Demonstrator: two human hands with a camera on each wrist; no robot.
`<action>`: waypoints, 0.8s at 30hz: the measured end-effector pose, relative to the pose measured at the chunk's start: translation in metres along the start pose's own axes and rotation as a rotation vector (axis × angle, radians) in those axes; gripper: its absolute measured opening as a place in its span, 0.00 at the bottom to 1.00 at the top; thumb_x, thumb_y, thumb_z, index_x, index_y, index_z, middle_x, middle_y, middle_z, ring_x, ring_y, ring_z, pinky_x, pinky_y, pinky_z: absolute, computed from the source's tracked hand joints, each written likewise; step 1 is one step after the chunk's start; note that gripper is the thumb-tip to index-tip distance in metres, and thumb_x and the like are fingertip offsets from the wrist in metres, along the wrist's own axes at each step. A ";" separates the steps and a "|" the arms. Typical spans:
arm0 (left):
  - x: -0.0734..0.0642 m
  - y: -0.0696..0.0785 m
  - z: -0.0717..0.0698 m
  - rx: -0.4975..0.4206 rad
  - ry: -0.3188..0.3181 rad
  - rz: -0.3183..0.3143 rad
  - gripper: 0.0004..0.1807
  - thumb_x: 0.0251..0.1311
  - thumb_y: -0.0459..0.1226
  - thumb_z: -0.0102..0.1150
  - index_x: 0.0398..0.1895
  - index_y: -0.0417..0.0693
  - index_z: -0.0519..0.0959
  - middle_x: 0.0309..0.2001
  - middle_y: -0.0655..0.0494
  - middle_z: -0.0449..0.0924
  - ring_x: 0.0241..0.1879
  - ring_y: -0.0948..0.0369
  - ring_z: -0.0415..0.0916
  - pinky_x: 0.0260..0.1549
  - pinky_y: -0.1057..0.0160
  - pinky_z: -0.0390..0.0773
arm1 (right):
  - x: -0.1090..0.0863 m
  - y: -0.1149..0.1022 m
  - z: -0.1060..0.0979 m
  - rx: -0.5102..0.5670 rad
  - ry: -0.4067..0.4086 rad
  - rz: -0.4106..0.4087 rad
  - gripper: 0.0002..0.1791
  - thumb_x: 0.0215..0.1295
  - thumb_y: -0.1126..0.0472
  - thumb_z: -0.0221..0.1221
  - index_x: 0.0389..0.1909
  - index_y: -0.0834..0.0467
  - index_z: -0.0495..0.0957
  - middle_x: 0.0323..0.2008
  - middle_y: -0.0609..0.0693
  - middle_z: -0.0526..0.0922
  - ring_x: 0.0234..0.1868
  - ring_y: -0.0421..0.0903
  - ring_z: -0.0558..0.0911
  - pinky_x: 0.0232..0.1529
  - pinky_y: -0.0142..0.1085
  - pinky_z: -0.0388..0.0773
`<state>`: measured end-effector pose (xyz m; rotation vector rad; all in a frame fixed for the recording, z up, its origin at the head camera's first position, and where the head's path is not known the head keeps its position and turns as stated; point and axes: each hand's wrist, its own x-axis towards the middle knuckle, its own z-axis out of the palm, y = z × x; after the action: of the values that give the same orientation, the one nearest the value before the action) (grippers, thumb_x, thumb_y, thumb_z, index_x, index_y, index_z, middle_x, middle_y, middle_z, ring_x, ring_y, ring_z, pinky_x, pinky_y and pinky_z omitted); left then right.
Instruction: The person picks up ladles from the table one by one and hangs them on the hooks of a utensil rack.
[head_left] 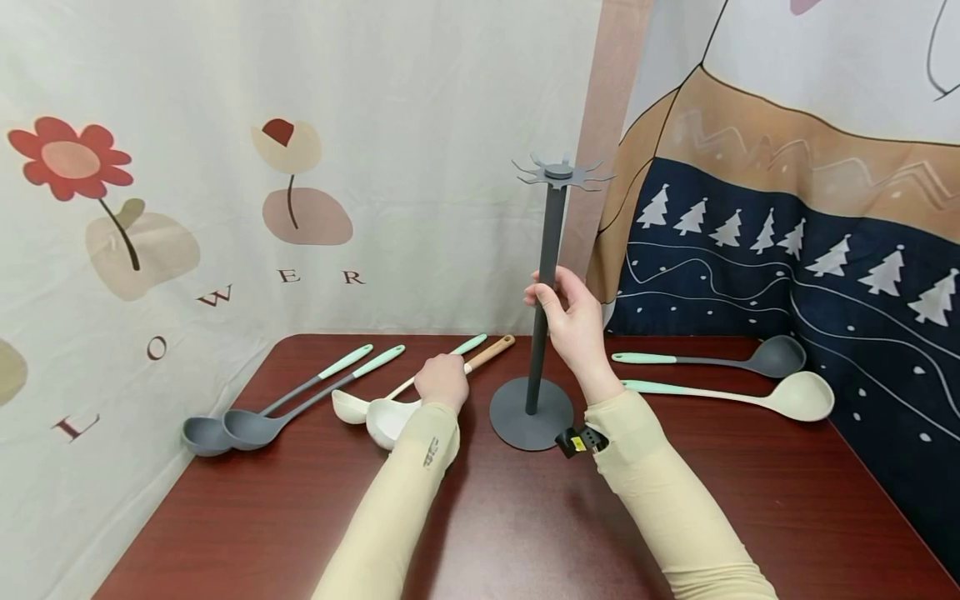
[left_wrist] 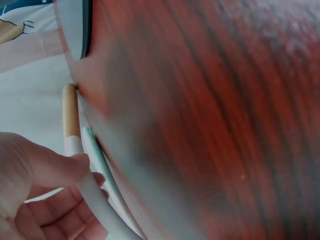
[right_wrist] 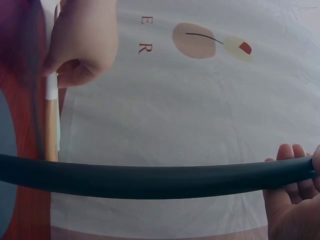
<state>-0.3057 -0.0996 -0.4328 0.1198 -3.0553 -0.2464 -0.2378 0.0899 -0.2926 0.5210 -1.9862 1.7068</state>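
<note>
Near the far edge of the tabletop (head_left: 510, 517), head view: the white ladle (head_left: 386, 423) lies aslant, left of the stand (head_left: 550, 233); its bowl faces the near left corner, its wooden end (head_left: 491, 353) the far edge and the stand's side.
Left grip (head_left: 441, 382): nearer the ladle; holds its handle, fingers mostly hidden in this view.
Right grip (head_left: 577, 325): holds the stand's pole at about mid-height, thumb to the front.
Axes compared: pole upright, ladle handle low and slanting; the wooden end lies apart from the pole and well below the hook ring (head_left: 560, 173).
Left wrist view, handle: thumb and fingers close narrowly on the white section just short of the wooden end, which projects free toward the far edge.
Neighbouring ladle (left_wrist: 103, 165): its mint handle runs just beside the held one, near the fingertips; contact cannot be told.
Right wrist view, pole: crosses the picture, with the right grip around it at the frame's margin, partly cut off.
Wooden end against pole: the ladle handle runs nearly square to the pole, its tip hidden behind it along this line of sight.
</note>
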 end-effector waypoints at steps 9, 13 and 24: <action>-0.003 0.004 -0.002 0.005 0.024 0.067 0.04 0.62 0.33 0.62 0.36 0.48 0.85 0.32 0.48 0.82 0.32 0.49 0.80 0.23 0.49 0.80 | 0.000 0.000 0.000 0.000 0.004 -0.011 0.11 0.72 0.69 0.55 0.50 0.72 0.76 0.39 0.67 0.83 0.42 0.60 0.85 0.53 0.45 0.79; -0.005 0.003 -0.004 -0.004 0.037 0.064 0.05 0.60 0.33 0.63 0.37 0.48 0.85 0.33 0.48 0.82 0.33 0.49 0.80 0.24 0.49 0.80 | 0.000 0.000 0.000 0.001 0.003 -0.015 0.11 0.72 0.69 0.55 0.50 0.72 0.76 0.39 0.67 0.83 0.42 0.60 0.85 0.53 0.45 0.79; -0.010 0.003 -0.015 -0.099 0.067 0.058 0.09 0.57 0.32 0.65 0.42 0.49 0.84 0.33 0.50 0.78 0.36 0.50 0.78 0.27 0.50 0.80 | -0.002 0.000 0.001 -0.018 0.008 -0.012 0.11 0.72 0.69 0.55 0.50 0.72 0.76 0.39 0.66 0.83 0.42 0.59 0.85 0.50 0.41 0.79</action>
<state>-0.2947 -0.0986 -0.4184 0.0324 -2.9676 -0.3814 -0.2363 0.0894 -0.2936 0.5173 -1.9875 1.6797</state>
